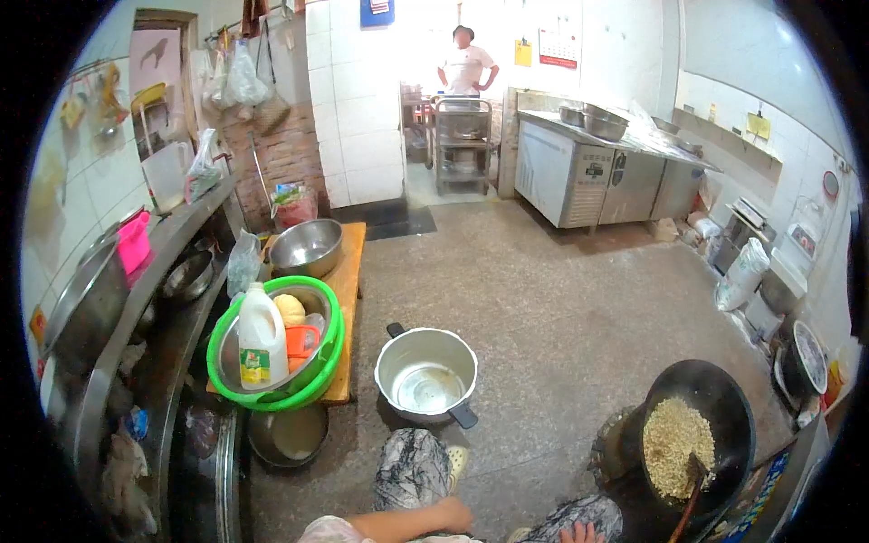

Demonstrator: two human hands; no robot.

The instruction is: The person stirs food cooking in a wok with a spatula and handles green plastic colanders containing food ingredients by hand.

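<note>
My left hand [453, 515] rests by my left knee, at the lower middle of the view. Its fingers are turned away, so their state is unclear. On my patterned right trouser leg [579, 518] lies my right hand [582, 532], fingers apart and holding nothing. In front of my knees a silver pot [425, 369] with two dark handles stands on the floor, a little liquid at its bottom. To the right is a large black wok [715, 389] with pale chopped pieces [674, 443] in it. A wooden-handled spatula [693, 496] leans in the wok, apart from both hands.
A green basin [336, 362] with a white jug [261, 335] sits on a low wooden table [348, 271], beside a steel bowl [308, 248]. Shelves [167, 244] line the left. A person [467, 68] stands behind a trolley [463, 145]; a steel counter [579, 172] is at back right.
</note>
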